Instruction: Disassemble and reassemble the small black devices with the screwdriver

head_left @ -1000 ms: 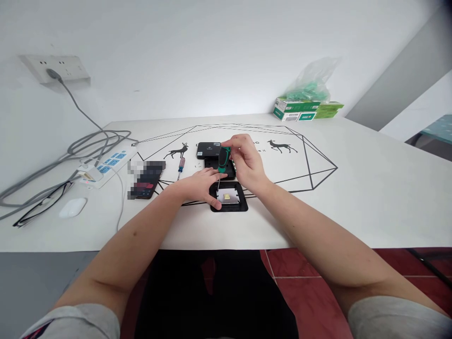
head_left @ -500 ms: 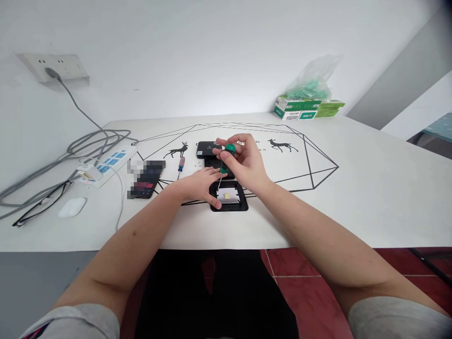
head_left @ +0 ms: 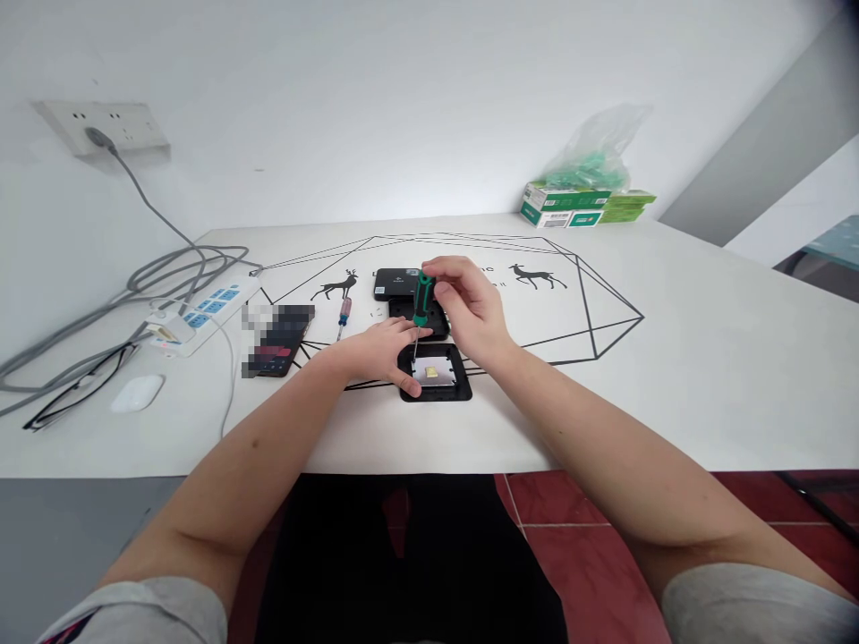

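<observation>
— White table under a white wall, black deer-and-polygon print across the top. What sits at the middle?

— Open black case, shallow tray shape, holding a silver plate with a small yellow square on it. Green screwdriver standing nearly upright over its far-left corner, tip down inside the case.

— Hands?

— Right hand with fingers pinched together round the green handle top. Left hand lying flat on the table, fingers together, touching the case's left edge.

— Beyond that?

— Two more black box parts just behind the case, partly hidden by the right hand. One red-handled screwdriver lying to the left, so two screwdrivers in all. One phone further left, one power strip, one white earbud case, one pair of glasses. At the far right corner, stacked green cartons with a clear bag of green items on top.

— Different from half a second ago?

— Handle tilted toward the right then, upright again now; left hand and case unmoved.
</observation>
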Demonstrator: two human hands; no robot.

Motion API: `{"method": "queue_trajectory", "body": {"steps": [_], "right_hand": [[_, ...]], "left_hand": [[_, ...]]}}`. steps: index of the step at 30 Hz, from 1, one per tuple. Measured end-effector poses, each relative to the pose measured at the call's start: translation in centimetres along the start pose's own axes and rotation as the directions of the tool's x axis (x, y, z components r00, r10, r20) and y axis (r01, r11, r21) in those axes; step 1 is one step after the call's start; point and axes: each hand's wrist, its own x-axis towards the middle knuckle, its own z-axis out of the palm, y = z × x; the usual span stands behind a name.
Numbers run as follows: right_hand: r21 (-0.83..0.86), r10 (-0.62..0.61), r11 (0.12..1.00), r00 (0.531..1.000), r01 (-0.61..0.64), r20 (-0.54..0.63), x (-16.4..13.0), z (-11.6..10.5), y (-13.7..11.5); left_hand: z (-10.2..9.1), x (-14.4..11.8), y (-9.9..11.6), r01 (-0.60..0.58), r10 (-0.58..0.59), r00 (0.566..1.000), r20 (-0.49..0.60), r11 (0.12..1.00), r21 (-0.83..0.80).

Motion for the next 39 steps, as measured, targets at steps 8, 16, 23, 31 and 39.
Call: {"method": "queue_trajectory", "body": {"steps": [8,16,23,31,39], "right_hand": [[0.251,0.236,0.934,0.967,-0.254,0.101,-0.4,0.7,0.1],[-0.063,-0.062,0.996,0.997,0.065,0.045,-0.1,-0.2,0.5],[-0.112,-0.101,0.988,0.995,0.102,0.014,0.1,-0.2,0.5],[-0.077,0.194,0.979,0.981,-0.191,0.031,-0.3,0.3,0.0],[-0.146,0.147,0.978,0.989,-0.148,-0.021,-0.3,0.0,0.4]], "left_hand": [[0.1,0.0,-0.2,-0.035,0.035,0.999,-0.021,0.999,-0.009],[0.2,0.0,-0.3,-0.005,0.005,1.000,-0.015,1.000,0.005],[-0.1,-0.1,0.3,0.008,-0.008,1.000,-0.005,1.000,-0.002],[0.0,-0.3,-0.1,-0.034,0.033,0.999,-0.025,0.999,-0.032],[0.4,0.1,-0.6,-0.036,0.036,0.999,-0.032,0.999,-0.004]]}}
